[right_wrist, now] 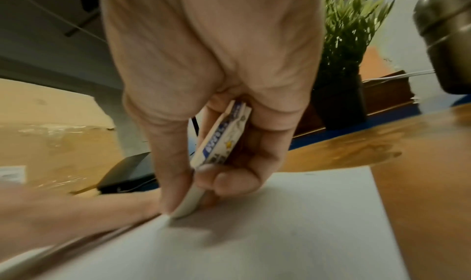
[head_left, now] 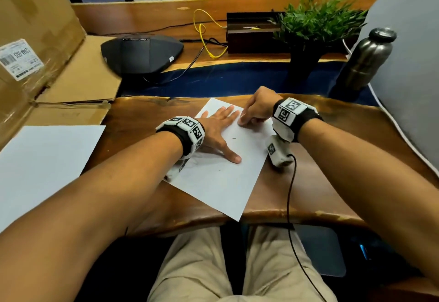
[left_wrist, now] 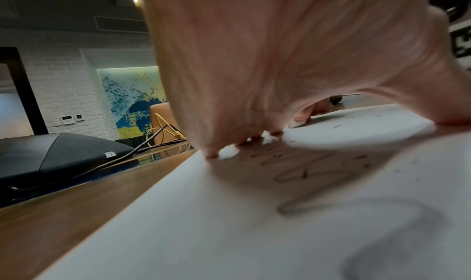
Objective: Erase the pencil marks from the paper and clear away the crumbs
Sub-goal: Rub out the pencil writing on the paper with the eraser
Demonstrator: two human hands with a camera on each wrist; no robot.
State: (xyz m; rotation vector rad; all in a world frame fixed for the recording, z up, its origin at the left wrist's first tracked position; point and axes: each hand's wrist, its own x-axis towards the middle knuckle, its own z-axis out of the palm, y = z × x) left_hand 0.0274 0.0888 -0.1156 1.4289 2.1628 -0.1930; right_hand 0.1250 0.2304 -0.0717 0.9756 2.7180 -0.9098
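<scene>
A white sheet of paper lies tilted on the wooden desk. My left hand lies flat on it, fingers spread, pressing it down. Under the palm, pencil marks loop across the paper. My right hand pinches a white eraser in a blue-printed sleeve, its tip pressed on the paper next to my left fingers. Small dark crumbs dot the sheet, more crumbs near the thumb.
A second blank sheet lies at the left on the desk. Cardboard box stands at the far left. Behind are a black conference phone, yellow cable, potted plant and steel bottle.
</scene>
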